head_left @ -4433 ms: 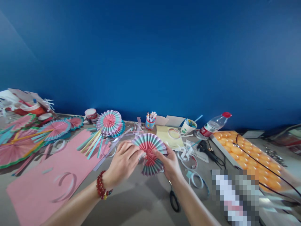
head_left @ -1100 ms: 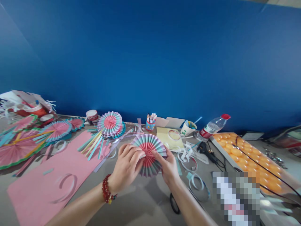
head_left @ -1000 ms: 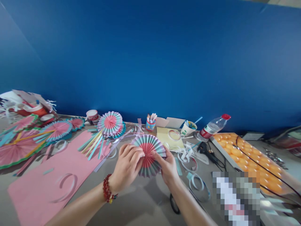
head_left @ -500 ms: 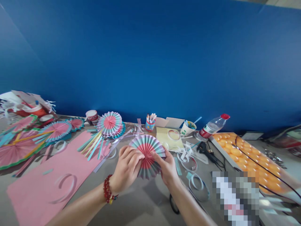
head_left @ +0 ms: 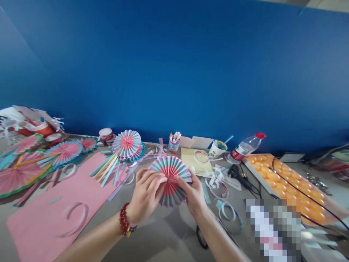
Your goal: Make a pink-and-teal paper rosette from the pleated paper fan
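Note:
Between my hands is a round pleated paper fan (head_left: 173,174), red at its centre, then pale green, with a lilac rim. My left hand (head_left: 148,191), with a red bead bracelet at the wrist, is closed on its left side, fingertips near the centre. My right hand (head_left: 194,191) grips the right edge, thumb lying on the front pleats and fingers behind. Whether anything small sits in the left fingertips is hidden. Behind and to the left lies a similar pleated paper rosette (head_left: 127,143) with coloured paper strips (head_left: 110,169) below it.
Pink paper (head_left: 51,211) covers the left table, near more paper fans (head_left: 65,150). Behind stand a pen cup (head_left: 173,145), a paper cup (head_left: 217,148) and a bottle (head_left: 247,147). To the right are curled paper strips (head_left: 227,211), a black glue gun (head_left: 240,174) and an orange-filled tray (head_left: 286,185).

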